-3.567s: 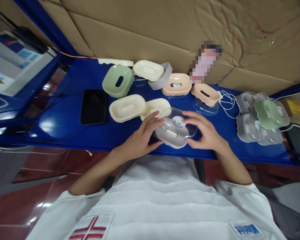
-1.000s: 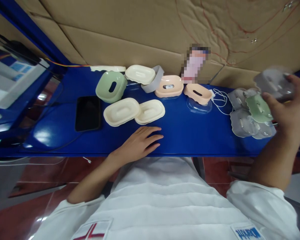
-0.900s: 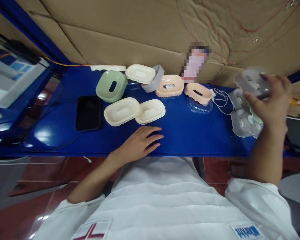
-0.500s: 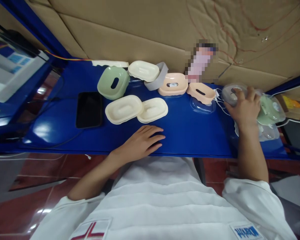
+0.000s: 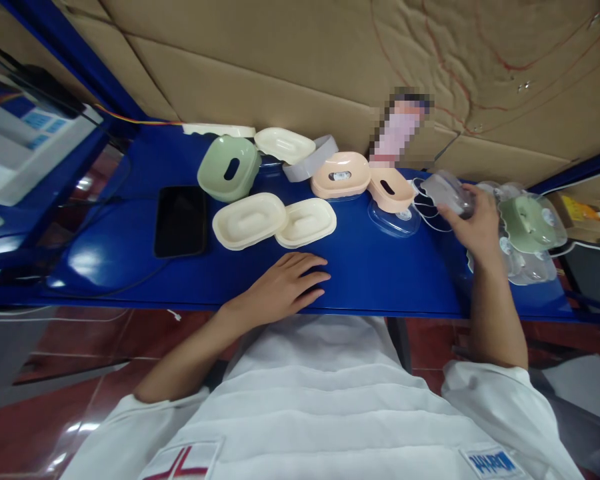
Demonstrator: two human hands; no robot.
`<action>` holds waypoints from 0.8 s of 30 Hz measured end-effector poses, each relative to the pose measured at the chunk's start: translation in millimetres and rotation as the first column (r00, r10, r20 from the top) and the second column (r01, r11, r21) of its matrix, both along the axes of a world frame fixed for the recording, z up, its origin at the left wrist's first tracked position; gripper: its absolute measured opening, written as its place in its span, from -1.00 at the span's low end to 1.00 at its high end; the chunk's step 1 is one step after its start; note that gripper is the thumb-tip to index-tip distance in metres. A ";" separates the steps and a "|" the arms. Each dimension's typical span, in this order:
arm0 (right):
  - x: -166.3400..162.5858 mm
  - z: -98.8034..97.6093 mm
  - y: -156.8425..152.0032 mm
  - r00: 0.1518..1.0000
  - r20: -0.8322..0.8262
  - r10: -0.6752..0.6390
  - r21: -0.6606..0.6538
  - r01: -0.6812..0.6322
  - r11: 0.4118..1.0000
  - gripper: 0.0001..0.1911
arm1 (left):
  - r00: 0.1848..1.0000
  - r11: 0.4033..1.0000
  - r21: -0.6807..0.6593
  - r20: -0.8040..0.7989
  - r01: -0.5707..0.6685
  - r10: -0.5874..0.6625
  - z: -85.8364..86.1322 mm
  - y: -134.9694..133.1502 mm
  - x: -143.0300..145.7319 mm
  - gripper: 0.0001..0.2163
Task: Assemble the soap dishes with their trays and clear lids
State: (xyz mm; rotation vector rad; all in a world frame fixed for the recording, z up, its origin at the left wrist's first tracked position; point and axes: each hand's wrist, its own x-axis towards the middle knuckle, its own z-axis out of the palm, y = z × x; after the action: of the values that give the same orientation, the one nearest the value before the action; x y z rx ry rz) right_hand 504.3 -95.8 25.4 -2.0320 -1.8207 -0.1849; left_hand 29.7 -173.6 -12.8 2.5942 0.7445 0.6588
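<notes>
My right hand (image 5: pixel 475 223) grips a clear, greyish plastic cover (image 5: pixel 447 192) at the right of the blue table, thumb on its near side and fingers on its far side. My left hand (image 5: pixel 287 283) lies flat, palm down, at the table's front edge with fingers spread and nothing held. Beyond it are two overlapping cream oval soap-dish trays (image 5: pixel 307 223). Left of my gripping hand, a peach soap dish (image 5: pixel 393 189) leans on a clear blue-tinted lid (image 5: pixel 394 220). To its right, a pale green soap dish (image 5: pixel 533 223) rests among clear covers (image 5: pixel 533 267).
Another peach soap dish (image 5: pixel 341 175), a grey band (image 5: pixel 310 160), a cream tray (image 5: pixel 285 145) and a green dish (image 5: pixel 229 169) line the back. A black tablet-like device (image 5: pixel 180 221) lies at left. White cables (image 5: pixel 430 217) run beside the held cover. Cardboard (image 5: pixel 280 67) walls the back.
My right hand has lifted the clear cover from the right-hand pile and moved it left, tilting it. The nearby peach dish and its lid have shifted slightly left. My left hand stays still.
</notes>
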 end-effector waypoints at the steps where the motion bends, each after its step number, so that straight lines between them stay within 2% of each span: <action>1: 3.5 3.3 1.3 0.999 0.029 -0.020 0.017 0.019 1.000 -0.22 | 1.000 1.000 -0.006 -0.001 0.000 0.000 0.0 0.1 0.1 -0.75; 5: 8.6 12.8 4.9 0.963 0.217 -0.159 0.038 0.155 0.987 -0.23 | 1.000 1.000 -0.012 -0.011 -0.002 0.002 -0.4 0.2 0.2 -0.75; 8: 4.7 12.1 6.6 0.936 0.301 -0.181 -0.002 0.191 0.982 -0.28 | 1.000 1.000 -0.003 -0.021 0.000 0.000 -0.5 0.1 0.0 -0.75; 12: 0.5 5.7 8.2 0.946 0.237 -0.219 -0.053 0.237 0.970 -0.21 | 0.999 1.000 0.014 -0.032 0.003 -0.002 -0.1 0.0 -0.3 -0.75; 16: 3.2 1.0 11.0 0.979 0.138 -0.151 -0.092 0.164 0.982 -0.17 | 0.999 1.000 0.017 -0.035 0.005 -0.004 0.0 0.0 -0.7 -0.75; 24: 18.8 2.4 21.9 0.970 0.221 -0.102 -0.101 0.127 0.987 -0.22 | 1.000 1.000 -0.020 -0.026 0.002 -0.003 0.8 0.2 -0.4 -0.74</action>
State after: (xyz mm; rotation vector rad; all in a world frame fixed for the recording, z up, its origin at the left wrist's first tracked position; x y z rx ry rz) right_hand 523.1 -74.0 27.8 -2.2767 -1.8788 -0.3532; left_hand 29.3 -173.4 -12.0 2.5901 0.7518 0.6147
